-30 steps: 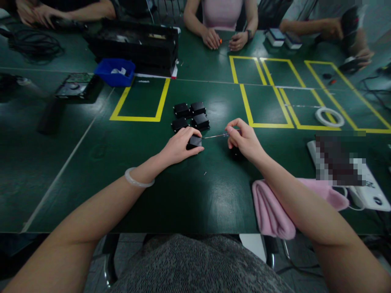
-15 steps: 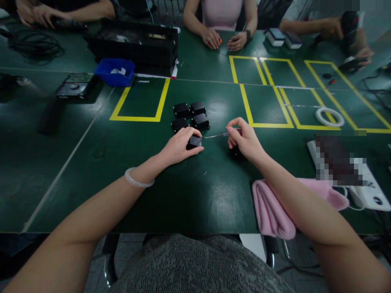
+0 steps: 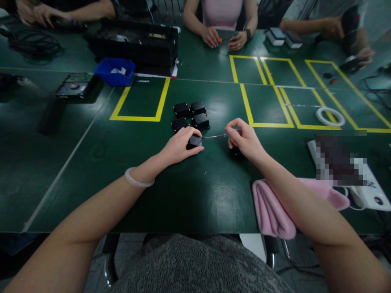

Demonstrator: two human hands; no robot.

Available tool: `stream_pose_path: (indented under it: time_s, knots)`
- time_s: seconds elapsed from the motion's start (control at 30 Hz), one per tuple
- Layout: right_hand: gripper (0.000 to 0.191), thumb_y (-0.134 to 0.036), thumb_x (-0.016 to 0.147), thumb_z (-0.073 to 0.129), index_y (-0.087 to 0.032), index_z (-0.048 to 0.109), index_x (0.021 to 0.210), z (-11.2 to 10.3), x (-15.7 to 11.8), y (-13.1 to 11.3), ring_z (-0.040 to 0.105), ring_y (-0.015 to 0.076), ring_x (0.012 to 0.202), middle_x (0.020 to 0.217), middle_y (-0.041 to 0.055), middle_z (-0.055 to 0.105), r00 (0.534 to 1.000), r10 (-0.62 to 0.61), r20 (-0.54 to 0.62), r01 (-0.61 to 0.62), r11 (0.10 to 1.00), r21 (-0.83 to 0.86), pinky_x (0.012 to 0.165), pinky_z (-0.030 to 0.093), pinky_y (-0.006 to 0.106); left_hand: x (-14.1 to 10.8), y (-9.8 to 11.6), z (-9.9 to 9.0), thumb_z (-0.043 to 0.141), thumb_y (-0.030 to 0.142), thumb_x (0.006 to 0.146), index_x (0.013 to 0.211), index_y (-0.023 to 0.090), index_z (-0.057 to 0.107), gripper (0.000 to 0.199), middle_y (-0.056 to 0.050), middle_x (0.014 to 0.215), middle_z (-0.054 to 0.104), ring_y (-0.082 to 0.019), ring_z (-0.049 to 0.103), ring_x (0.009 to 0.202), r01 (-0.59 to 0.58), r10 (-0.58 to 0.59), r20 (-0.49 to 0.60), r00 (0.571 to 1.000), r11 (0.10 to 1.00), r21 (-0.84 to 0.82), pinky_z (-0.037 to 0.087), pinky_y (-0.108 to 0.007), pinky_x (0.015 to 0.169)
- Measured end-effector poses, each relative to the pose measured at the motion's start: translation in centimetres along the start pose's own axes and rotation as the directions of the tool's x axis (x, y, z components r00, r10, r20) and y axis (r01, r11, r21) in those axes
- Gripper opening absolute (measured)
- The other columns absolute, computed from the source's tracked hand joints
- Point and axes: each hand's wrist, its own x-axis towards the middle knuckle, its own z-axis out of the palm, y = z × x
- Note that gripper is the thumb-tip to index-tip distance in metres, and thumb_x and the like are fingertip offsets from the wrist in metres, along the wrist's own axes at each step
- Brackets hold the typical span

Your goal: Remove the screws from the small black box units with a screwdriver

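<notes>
My left hand (image 3: 182,145) grips a small black box (image 3: 195,141) on the green table (image 3: 171,199), thumb and fingers on its sides. A thin screwdriver (image 3: 217,135) lies nearly level in my right hand (image 3: 242,139), its handle pinched in the fingers and its tip at the box's right side. Beyond my left hand sit several similar black boxes (image 3: 198,108) in a group. Under my right hand is a dark object (image 3: 236,152), mostly hidden. A tiny screw (image 3: 205,173) lies on the table nearer to me.
A pink cloth (image 3: 273,209) lies under my right forearm, beside a white power strip (image 3: 377,195). Farther off are a white tape ring (image 3: 330,116), a blue bin (image 3: 115,72), a black crate (image 3: 134,47) and an open device (image 3: 74,86). People's hands rest across the table.
</notes>
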Motion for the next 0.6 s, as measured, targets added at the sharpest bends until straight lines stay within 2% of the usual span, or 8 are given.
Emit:
stream_pose_path:
  time_s: [0.13, 0.23, 0.43, 0.6]
  knots:
    - [0.018, -0.035, 0.095, 0.067, -0.024, 0.053, 0.098, 0.03, -0.05, -0.14, 0.053, 0.0114, 0.047, 0.055, -0.0090, 0.053, 0.999, -0.039, -0.011, 0.040, 0.999, 0.018, 0.052, 0.041, 0.027, -0.03, -0.17, 0.09, 0.064, 0.045, 0.093, 0.116, 0.022, 0.055, 0.033, -0.008, 0.120, 0.065, -0.029, 0.059, 0.113, -0.010, 0.010, -0.007, 1.000, 1.000, 0.005, 0.047, -0.043, 0.097]
    - [0.018, -0.034, 0.096, 0.067, -0.024, 0.052, 0.097, 0.06, -0.06, -0.28, 0.054, 0.0114, 0.048, 0.057, -0.0082, 0.056, 0.999, -0.031, -0.008, 0.031, 0.999, 0.012, 0.053, 0.042, 0.027, -0.05, -0.20, 0.09, 0.064, 0.046, 0.094, 0.116, 0.022, 0.055, 0.033, -0.008, 0.121, 0.065, -0.029, 0.059, 0.113, -0.005, 0.005, -0.001, 1.000, 1.000, 0.005, 0.047, -0.043, 0.097]
    - [0.024, -0.045, 0.099, 0.063, -0.024, 0.054, 0.090, 0.05, -0.07, -0.36, 0.050, 0.0116, 0.042, 0.046, -0.0113, 0.040, 1.000, 0.015, 0.001, -0.015, 1.000, 0.015, 0.048, 0.038, 0.027, -0.02, -0.10, 0.03, 0.064, 0.045, 0.093, 0.116, 0.022, 0.055, 0.034, -0.008, 0.120, 0.065, -0.028, 0.059, 0.111, -0.007, 0.007, -0.001, 1.000, 1.000, 0.001, 0.047, -0.043, 0.097]
    - [0.023, -0.038, 0.093, 0.071, -0.023, 0.054, 0.096, -0.01, 0.03, 0.06, 0.054, 0.0105, 0.047, 0.056, -0.0087, 0.055, 0.999, -0.033, -0.019, 0.034, 0.999, 0.019, 0.050, 0.042, 0.025, -0.01, -0.09, 0.06, 0.064, 0.045, 0.093, 0.116, 0.022, 0.055, 0.034, -0.008, 0.120, 0.065, -0.028, 0.059, 0.112, -0.005, 0.005, -0.004, 1.000, 1.000, 0.002, 0.046, -0.043, 0.097]
